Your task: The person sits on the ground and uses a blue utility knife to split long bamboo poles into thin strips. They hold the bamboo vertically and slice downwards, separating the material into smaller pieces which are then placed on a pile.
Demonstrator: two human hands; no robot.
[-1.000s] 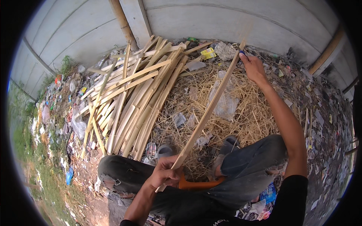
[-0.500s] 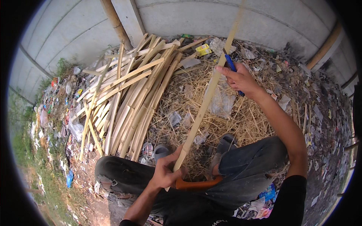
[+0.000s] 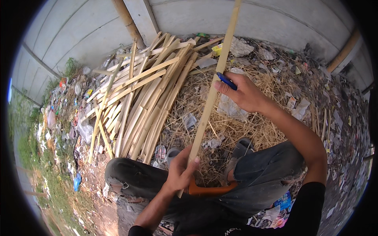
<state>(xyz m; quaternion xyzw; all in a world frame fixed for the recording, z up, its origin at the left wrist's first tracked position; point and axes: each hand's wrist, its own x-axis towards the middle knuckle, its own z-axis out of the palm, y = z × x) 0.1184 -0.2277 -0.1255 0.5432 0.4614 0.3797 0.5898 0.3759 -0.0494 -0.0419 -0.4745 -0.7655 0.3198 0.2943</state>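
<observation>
**Bamboo strip raised steeper between two hands**

Since the earlier frames, the right hand (image 3: 246,94) has come nearer to the body and the long bamboo strip (image 3: 212,92) now stands steeper, its far end going out of the picture at the top edge. That hand is closed around the middle part of the strip, and a blue pen-like object (image 3: 226,80) is held between its fingers against the strip. The left hand (image 3: 182,171) grips the lower end of the same strip, fingers wrapped around it, just above the knees. Close under this hand lies an orange handle (image 3: 210,190) on the lap; what tool it belongs to I cannot tell. The person sits on the ground with dark trousers (image 3: 256,177). On the ground, left of the strip, lies a pile of split bamboo slats (image 3: 145,98), and dry straw (image 3: 260,126) mixed with litter covers the ground beneath the strip. A grey wall (image 3: 275,19) closes the far side.
</observation>
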